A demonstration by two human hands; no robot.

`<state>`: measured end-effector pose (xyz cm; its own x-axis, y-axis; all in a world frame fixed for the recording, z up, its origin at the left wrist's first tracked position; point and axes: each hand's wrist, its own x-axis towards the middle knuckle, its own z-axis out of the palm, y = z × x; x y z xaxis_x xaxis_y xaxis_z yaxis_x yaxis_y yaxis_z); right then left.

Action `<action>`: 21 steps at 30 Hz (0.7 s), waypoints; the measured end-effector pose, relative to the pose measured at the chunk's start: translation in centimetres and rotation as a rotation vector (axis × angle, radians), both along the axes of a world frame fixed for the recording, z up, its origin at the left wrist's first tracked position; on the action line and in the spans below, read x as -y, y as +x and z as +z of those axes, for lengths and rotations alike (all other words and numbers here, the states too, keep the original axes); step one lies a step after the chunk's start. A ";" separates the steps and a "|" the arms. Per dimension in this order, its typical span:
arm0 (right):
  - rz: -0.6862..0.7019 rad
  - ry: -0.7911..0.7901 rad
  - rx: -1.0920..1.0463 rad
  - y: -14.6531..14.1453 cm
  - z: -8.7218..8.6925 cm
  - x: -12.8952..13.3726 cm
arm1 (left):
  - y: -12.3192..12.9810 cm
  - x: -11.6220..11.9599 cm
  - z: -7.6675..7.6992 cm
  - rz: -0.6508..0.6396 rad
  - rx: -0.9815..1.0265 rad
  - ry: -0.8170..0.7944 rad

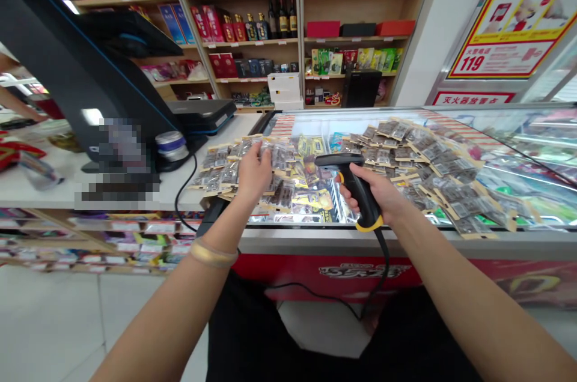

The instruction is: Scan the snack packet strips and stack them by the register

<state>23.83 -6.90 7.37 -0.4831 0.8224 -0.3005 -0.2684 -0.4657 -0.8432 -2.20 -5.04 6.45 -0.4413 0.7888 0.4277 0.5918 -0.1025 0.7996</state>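
My right hand (376, 193) is wrapped round the handle of a black and yellow barcode scanner (364, 190), its head pointing left over the glass top. At the left pile of small clear packets (220, 169), my left hand (256, 173) has its thumb and forefinger close together on a packet. Its other fingers are mostly hidden. These packets have tan edges and dark contents. A larger heap of similar packets (424, 157) spreads to the right of the scanner. The scanner's black cord (384, 256) hangs down in front of the counter.
Yellow packs (315, 199) show around the middle, in or on the glass-topped freezer (336, 124). Left stands a black checkout terminal (90, 63) on a white counter (27, 181), beside a roll of tape (172, 146). Shelves (252, 45) with boxes and bottles rise behind.
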 end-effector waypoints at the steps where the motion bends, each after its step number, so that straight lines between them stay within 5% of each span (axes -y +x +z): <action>1: 0.009 -0.005 -0.002 -0.7 0.1 0.0 | -1.2 0.3 0.3 0.048 -0.033 -0.007; 5: 0.069 0.000 -0.025 -3.7 0.1 -0.2 | -3.4 1.3 0.4 0.147 -0.222 -0.148; 12: 0.113 -0.025 0.022 -7.1 -0.1 -0.3 | -1.4 3.1 -0.4 0.187 -0.648 -0.253; 21: 0.093 -0.035 0.010 -6.7 -0.1 -0.1 | -1.6 3.2 0.0 0.161 -0.612 -0.138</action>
<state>17.13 -6.82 7.23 -0.5539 0.7629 -0.3335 -0.2146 -0.5179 -0.8281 -3.83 -8.28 6.49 -0.2671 0.7988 0.5390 0.9441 0.1048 0.3125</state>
